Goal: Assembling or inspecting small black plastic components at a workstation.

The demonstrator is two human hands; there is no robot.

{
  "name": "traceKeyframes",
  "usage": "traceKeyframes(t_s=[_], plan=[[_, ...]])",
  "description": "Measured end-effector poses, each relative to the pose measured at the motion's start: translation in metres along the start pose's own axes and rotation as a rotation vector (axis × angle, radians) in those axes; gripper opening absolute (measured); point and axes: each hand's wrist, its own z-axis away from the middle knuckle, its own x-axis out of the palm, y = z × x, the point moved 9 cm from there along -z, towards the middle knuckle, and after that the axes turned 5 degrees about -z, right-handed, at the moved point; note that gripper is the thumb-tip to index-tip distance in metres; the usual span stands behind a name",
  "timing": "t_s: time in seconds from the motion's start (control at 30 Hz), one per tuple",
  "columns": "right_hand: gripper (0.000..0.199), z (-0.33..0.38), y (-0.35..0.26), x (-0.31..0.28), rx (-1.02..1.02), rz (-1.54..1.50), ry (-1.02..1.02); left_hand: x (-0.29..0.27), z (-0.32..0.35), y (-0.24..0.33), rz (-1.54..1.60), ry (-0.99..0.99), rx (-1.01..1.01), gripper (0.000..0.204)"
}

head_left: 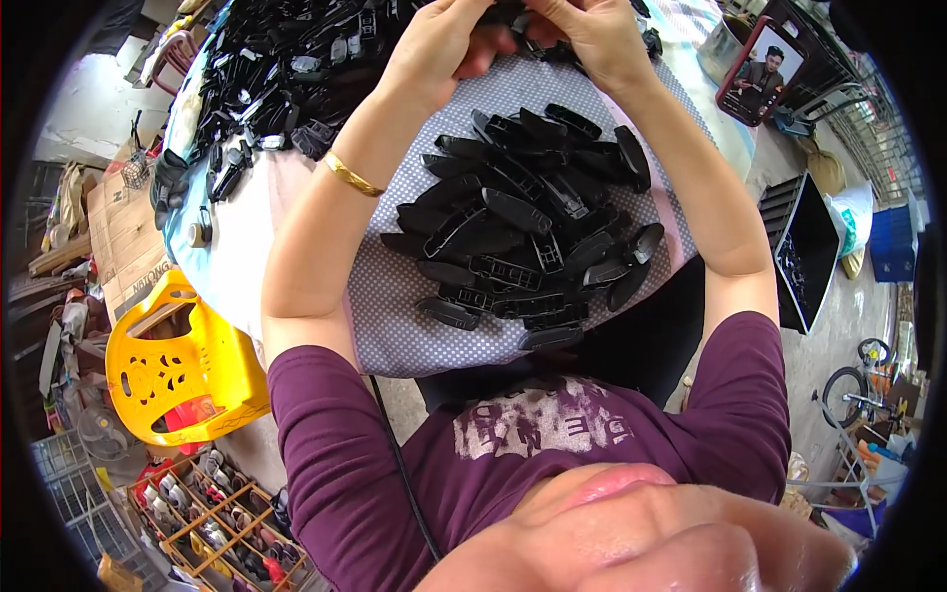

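Observation:
Both my hands are raised to the far edge of the view, partly cut off. My left hand (441,47) has its fingers curled inward and closed. Opposite it, my right hand (599,37) is closed too, with thumb and fingers bent together. Dark plastic shows between them, but what each one grips I cannot make out. Below the hands, a loose pile of black plastic pieces (513,202), long and rounded like small clips or buckle parts, lies on a dotted grey cloth (395,340). A much larger heap of similar black pieces (286,69) spreads beyond my left forearm.
A phone (760,74) showing a person on its screen stands at the far right, near a metal pot (723,47). A black crate (794,252) sits right of the table. On the left are a yellow plastic chair (187,365), cardboard (123,232) and a shoe rack (212,513).

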Motion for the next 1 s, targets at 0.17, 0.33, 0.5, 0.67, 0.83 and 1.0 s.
traceKeyframes(t_s=[0.17,0.33,0.5,0.67,0.83,1.0], plan=[[0.027,-0.004,0.007,-0.012,0.103,-0.016,0.071,0.022,0.017,0.042,0.166,-0.442,0.358,0.035],[0.025,-0.013,0.040,-0.015,0.213,-0.348,-0.136,0.001,0.012,0.052,-0.498,0.009,0.296,0.026],[0.027,0.005,0.016,-0.001,0.291,-0.337,0.110,0.011,0.028,0.077,-0.759,0.100,0.566,0.028],[0.027,0.004,0.023,0.001,0.297,-0.337,0.028,0.012,0.026,0.071,-0.737,0.092,0.560,0.029],[0.029,0.008,0.026,-0.003,0.299,-0.240,0.127,-0.015,0.008,0.043,-0.483,0.176,0.266,0.030],[0.035,0.010,0.020,-0.009,0.163,0.100,0.196,-0.015,0.007,0.025,-0.155,0.188,0.240,0.028]])
